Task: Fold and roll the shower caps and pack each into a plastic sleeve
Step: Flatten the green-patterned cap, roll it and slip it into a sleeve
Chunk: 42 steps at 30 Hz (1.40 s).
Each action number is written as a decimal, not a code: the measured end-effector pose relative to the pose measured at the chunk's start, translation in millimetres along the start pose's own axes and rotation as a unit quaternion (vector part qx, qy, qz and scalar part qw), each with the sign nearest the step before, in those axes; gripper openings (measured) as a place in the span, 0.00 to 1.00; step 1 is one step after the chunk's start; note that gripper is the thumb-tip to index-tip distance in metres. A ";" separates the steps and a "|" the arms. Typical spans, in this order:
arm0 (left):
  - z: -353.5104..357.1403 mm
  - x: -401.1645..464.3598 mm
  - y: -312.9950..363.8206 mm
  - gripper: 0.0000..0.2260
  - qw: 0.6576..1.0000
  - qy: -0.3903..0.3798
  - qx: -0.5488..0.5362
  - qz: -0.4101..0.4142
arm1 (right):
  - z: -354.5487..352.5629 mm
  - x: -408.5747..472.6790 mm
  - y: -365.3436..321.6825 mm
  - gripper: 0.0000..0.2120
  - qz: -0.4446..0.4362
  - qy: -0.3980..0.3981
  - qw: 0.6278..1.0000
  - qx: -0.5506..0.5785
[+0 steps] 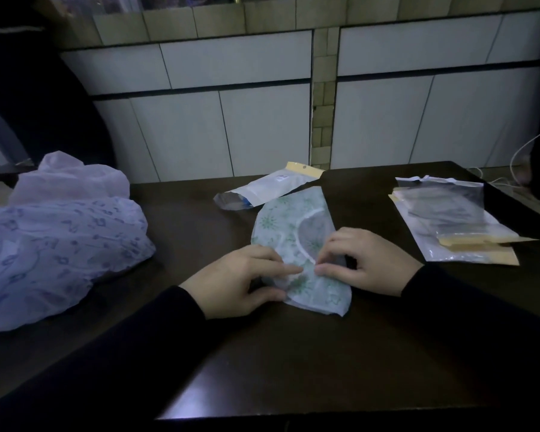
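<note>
Shower cap (289,226), green print, folded flat at centre of dark bench (278,363); left hand (240,282) and right hand (365,260) both pinch its near fold. Packed sleeve (272,185) lies just behind; empty sleeves (455,219) at right; pile of caps (53,241) at left

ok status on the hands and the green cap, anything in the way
Left hand and right hand both pinching green shower cap, folded flat on table. One packed sleeve beyond it, empty sleeves right. Nothing in the way.
</note>
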<state>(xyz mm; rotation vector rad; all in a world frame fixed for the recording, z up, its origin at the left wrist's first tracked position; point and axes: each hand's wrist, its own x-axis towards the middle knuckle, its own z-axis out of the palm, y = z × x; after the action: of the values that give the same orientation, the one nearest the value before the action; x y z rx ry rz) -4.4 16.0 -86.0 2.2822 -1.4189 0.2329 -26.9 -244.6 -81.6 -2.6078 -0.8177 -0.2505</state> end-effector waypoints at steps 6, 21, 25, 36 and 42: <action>5.6 -4.6 1.5 0.08 0.999 0.028 -0.002 0.017 | -2.3 -18.8 -4.2 0.17 -0.008 -0.025 0.999 0.031; 2.3 -5.5 11.7 0.11 0.997 0.013 -0.082 0.000 | -9.4 -40.0 -22.7 0.13 -0.142 0.007 0.990 0.003; 3.9 -3.3 13.9 0.14 0.999 0.016 -0.046 -0.006 | -10.3 -38.6 -25.2 0.18 -0.083 0.022 0.996 0.039; 7.0 1.9 18.6 0.05 0.996 0.022 -0.064 -0.052 | -12.5 -34.6 -18.3 0.11 0.065 -0.005 0.982 0.174; 6.0 9.5 18.3 0.07 0.980 0.011 -0.128 -0.153 | -3.8 -28.1 -18.6 0.08 0.141 0.042 0.974 0.172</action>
<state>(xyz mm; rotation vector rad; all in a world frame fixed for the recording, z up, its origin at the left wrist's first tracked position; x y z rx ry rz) -16.8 -1.2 -82.9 2.2325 -1.0021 -0.0206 -60.8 -246.5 -80.2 -2.3286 -0.4105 -0.1246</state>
